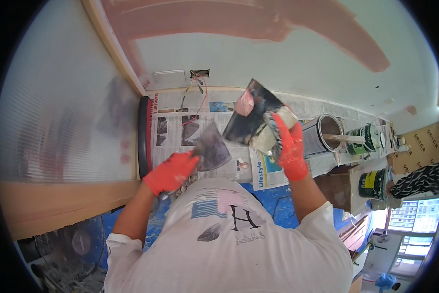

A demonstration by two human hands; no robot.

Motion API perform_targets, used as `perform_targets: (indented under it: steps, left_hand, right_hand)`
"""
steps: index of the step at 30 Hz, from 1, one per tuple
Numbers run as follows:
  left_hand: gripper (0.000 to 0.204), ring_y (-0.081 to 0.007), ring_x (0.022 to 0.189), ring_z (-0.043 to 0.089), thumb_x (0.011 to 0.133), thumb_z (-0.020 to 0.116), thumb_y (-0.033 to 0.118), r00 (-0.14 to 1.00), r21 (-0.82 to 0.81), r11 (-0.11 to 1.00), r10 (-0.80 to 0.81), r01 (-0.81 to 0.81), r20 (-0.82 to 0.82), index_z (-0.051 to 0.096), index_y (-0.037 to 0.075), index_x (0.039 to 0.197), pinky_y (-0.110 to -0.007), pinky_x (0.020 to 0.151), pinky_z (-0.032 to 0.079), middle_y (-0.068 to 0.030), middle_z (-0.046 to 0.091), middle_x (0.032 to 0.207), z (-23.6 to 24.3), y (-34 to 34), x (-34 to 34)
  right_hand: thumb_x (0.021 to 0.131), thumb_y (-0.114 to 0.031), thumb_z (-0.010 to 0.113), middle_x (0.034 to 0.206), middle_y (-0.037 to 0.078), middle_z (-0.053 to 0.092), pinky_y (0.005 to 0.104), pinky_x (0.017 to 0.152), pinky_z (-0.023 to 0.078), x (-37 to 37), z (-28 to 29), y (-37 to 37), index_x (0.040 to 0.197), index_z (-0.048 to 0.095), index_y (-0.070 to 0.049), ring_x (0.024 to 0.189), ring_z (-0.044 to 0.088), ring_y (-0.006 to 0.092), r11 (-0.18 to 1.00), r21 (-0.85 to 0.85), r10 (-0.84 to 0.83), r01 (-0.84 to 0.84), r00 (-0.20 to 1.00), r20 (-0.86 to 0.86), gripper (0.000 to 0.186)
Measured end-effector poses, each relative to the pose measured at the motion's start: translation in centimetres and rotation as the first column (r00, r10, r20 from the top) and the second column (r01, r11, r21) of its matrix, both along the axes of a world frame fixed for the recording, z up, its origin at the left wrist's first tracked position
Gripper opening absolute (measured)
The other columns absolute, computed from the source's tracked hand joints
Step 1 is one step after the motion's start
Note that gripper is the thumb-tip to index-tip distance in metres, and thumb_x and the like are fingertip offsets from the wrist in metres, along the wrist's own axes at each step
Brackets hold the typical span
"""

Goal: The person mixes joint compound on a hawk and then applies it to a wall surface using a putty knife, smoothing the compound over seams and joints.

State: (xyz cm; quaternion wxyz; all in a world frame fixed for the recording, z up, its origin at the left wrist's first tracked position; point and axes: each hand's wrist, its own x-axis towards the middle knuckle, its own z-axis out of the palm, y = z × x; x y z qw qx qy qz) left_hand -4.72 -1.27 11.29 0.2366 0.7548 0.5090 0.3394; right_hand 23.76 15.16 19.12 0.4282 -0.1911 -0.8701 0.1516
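My left hand [173, 171], in an orange-red glove, is closed on the handle of a wide putty knife [214, 149], its grey blade blurred and angled up to the right. My right hand [290, 146], gloved alike, grips the right side of a dark square filler board [252, 110]. On that board sit a lump of pink filler [245, 103] and a cream-coloured smear [265, 140] near my fingers. The knife's blade is beside the board's lower left, with a small gap showing between them. The fingers under the board are hidden.
Ahead, a pale wall [219, 56] carries broad pink filler strokes and an open socket box [200, 73] with loose wires. Newspaper [168, 132] covers the surface below. To the right stand a metal can [319, 134], a green tub [361, 139] and another tub [373, 184] beside a patterned sleeve [419, 180].
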Motion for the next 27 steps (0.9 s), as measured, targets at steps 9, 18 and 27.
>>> perform_targets:
  steps: [9,18,27]
  left_hand:
    - [0.030,-0.0174,0.047,0.061,0.098,0.055,0.023,0.255,-0.666,0.637,0.621,0.387,0.741,0.063,-0.004,0.109,-0.027,0.039,0.046,-0.0115,0.067,0.074,4.2,-1.9,-2.0]
    - [0.030,-0.0193,0.046,0.059,0.093,0.063,0.026,0.378,-0.723,0.642,0.622,0.253,0.685,0.063,-0.003,0.103,-0.032,0.038,0.046,-0.0127,0.065,0.070,5.2,-3.4,-2.3]
    - [0.051,-0.0380,0.104,0.060,0.092,0.059,0.017,0.773,-0.049,0.998,-0.007,0.049,0.635,0.048,0.005,0.141,-0.046,0.088,0.049,-0.0233,0.058,0.122,1.6,-2.3,-2.3]
  right_hand:
    - [0.075,-0.023,0.078,0.140,0.023,0.049,0.0516,0.103,0.046,-3.6,5.6,-2.4,0.128,0.063,-0.017,0.119,0.055,0.0421,0.789,-0.021,0.598,-0.615,0.759,0.257,0.056]
    - [0.071,-0.009,0.078,0.136,0.024,0.052,0.0507,0.097,0.049,-3.5,1.6,-0.6,0.131,0.059,-0.016,0.116,0.056,0.0467,0.861,-0.002,0.470,-0.508,0.795,0.383,0.063]
    - [0.078,0.005,0.066,0.122,0.021,0.059,0.0430,0.087,0.053,-1.7,-0.9,0.7,0.129,0.058,-0.008,0.106,0.061,0.0400,0.979,-0.047,0.203,-0.201,0.899,0.387,0.054]
